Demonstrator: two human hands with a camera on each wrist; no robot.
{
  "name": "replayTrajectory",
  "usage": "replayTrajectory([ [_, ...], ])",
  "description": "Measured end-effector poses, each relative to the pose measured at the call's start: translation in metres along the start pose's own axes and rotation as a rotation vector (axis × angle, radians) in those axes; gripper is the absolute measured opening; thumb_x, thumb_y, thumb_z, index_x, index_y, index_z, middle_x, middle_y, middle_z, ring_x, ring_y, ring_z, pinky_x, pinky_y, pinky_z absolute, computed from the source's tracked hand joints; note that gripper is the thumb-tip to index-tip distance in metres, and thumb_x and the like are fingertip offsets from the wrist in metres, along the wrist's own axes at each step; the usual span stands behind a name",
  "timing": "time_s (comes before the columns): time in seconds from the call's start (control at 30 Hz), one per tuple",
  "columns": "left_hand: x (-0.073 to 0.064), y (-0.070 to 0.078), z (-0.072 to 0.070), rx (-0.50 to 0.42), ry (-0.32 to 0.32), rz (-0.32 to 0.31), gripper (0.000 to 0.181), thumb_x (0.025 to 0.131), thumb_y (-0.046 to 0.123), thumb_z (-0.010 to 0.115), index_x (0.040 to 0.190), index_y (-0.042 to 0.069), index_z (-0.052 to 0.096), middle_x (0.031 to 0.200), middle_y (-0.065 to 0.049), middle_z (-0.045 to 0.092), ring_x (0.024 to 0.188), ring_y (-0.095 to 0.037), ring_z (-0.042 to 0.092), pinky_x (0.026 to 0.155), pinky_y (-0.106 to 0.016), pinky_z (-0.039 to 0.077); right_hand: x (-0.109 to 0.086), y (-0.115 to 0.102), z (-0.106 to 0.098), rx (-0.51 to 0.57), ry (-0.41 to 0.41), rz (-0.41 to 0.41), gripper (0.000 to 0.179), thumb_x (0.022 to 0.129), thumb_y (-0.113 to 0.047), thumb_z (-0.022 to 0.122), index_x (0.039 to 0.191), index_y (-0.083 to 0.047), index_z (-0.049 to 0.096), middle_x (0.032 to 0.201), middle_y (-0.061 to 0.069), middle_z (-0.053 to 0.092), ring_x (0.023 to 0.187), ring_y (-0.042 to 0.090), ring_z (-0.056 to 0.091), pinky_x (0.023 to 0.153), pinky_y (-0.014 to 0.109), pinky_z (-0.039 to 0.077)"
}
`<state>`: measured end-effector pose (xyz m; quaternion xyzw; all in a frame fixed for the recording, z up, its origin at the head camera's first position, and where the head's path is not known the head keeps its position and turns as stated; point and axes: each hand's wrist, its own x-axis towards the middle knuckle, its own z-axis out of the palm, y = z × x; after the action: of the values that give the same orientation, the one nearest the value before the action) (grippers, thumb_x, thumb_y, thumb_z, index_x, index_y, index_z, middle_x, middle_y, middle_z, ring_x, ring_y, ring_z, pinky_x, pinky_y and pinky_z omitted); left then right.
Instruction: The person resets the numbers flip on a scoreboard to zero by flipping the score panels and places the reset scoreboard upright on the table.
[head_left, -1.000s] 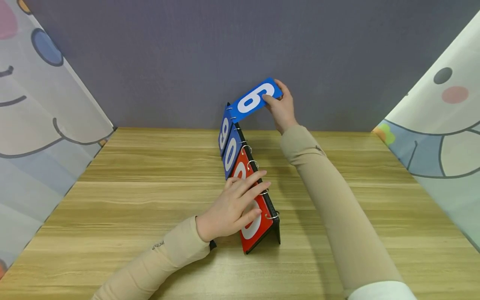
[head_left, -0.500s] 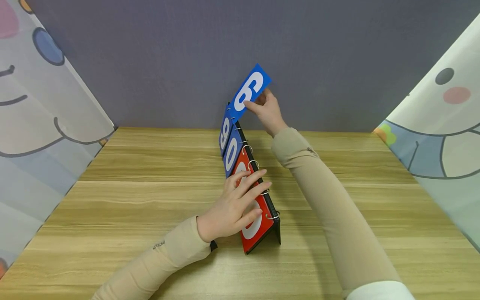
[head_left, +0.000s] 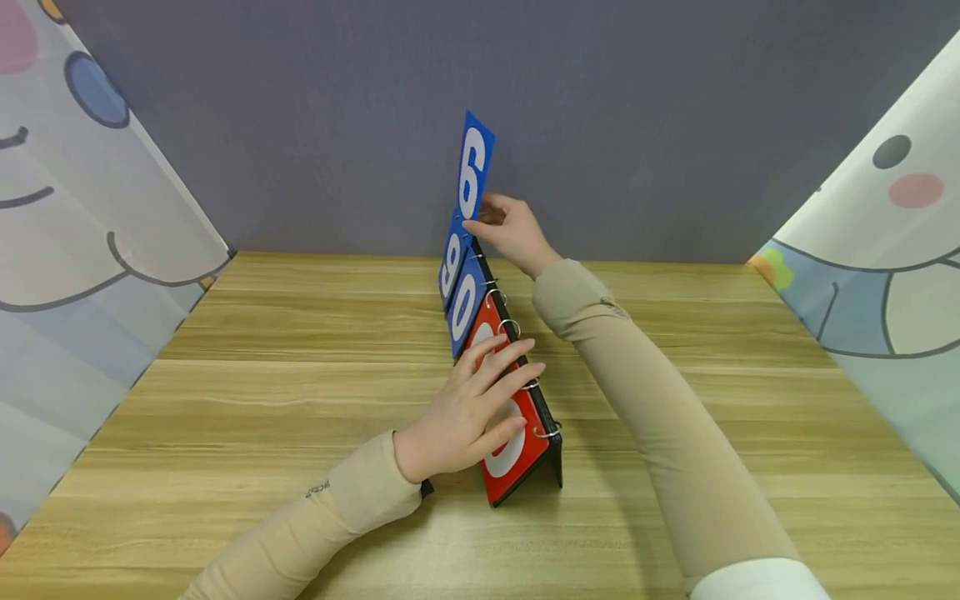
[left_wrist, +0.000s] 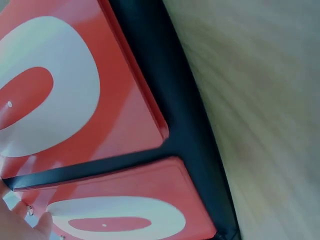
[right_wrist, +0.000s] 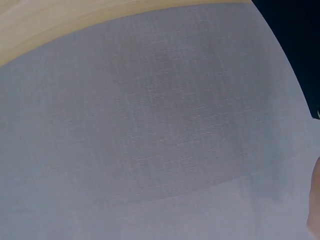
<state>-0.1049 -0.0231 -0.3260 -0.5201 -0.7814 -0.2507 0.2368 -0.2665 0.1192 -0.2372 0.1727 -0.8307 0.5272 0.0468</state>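
A tabletop flip scoreboard (head_left: pixel 555 454) stands like a tent on the table, with ringed number cards along its black top edge. One blue number card (head_left: pixel 474 162) is raised nearly upright at the far end, its white digit looking like a 6. My right hand (head_left: pixel 517 233) pinches this card low down by its rings, thumb in front and fingers behind. Below it hangs a blue card reading 9 (head_left: pixel 451 265), beside a blue 0 (head_left: pixel 464 304). Across the red 0 cards (head_left: pixel 517 467) lies my left hand (head_left: pixel 457 421), fingers spread and reaching the top edge.
The scoreboard rests on a wood-grain table (head_left: pixel 300 400). A grey wall (head_left: pixel 300 125) rises close behind its far end. Cartoon-printed panels (head_left: pixel 885 250) border both sides.
The raised blue card has swung leftward from a rightward slant to nearly upright. My right hand has slid along it, left and down toward the rings. My left hand stays in place.
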Motion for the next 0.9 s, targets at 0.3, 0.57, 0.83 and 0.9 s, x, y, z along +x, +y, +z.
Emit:
replayTrajectory([
  [0.3,0.003,0.003,-0.01,0.017,0.007,0.014,0.052,0.104,0.041,0.024,0.134,0.007,0.049,0.145,-0.014,0.039,0.135,-0.032,0.033,0.113,-0.043,0.024,0.0,0.001,0.004,-0.102,-0.033,0.047,0.053,0.092,-0.022,0.063,0.139,-0.003,0.046,0.132,0.014,0.055,0.119,0.024,0.054,0.096,0.033,0.046],
  [0.57,0.004,0.007,-0.02,0.023,-0.04,-0.001,0.053,0.103,0.042,0.023,0.133,0.006,0.05,0.144,-0.013,0.042,0.135,-0.03,0.034,0.113,-0.041,0.024,0.0,-0.001,0.008,-0.22,-0.1,-0.008,0.047,0.093,-0.021,0.062,0.137,-0.011,0.05,0.135,0.01,0.053,0.119,0.023,0.054,0.093,0.032,0.048],
  [0.83,0.005,0.01,-0.033,0.034,-0.145,-0.05,0.057,0.102,0.046,0.021,0.136,0.009,0.048,0.148,-0.01,0.039,0.138,-0.028,0.031,0.115,-0.04,0.021,0.001,-0.008,0.013,-0.393,-0.144,-0.079,0.039,0.095,-0.02,0.057,0.133,-0.012,0.056,0.14,0.009,0.048,0.122,0.023,0.051,0.097,0.032,0.045],
  [0.9,0.005,0.01,-0.035,0.039,-0.158,-0.05,0.056,0.102,0.045,0.024,0.137,0.009,0.048,0.148,-0.01,0.039,0.138,-0.027,0.031,0.115,-0.041,0.022,0.001,-0.01,0.014,-0.468,-0.17,-0.104,0.038,0.096,-0.02,0.056,0.134,-0.012,0.055,0.14,0.009,0.048,0.125,0.023,0.049,0.099,0.033,0.043],
])
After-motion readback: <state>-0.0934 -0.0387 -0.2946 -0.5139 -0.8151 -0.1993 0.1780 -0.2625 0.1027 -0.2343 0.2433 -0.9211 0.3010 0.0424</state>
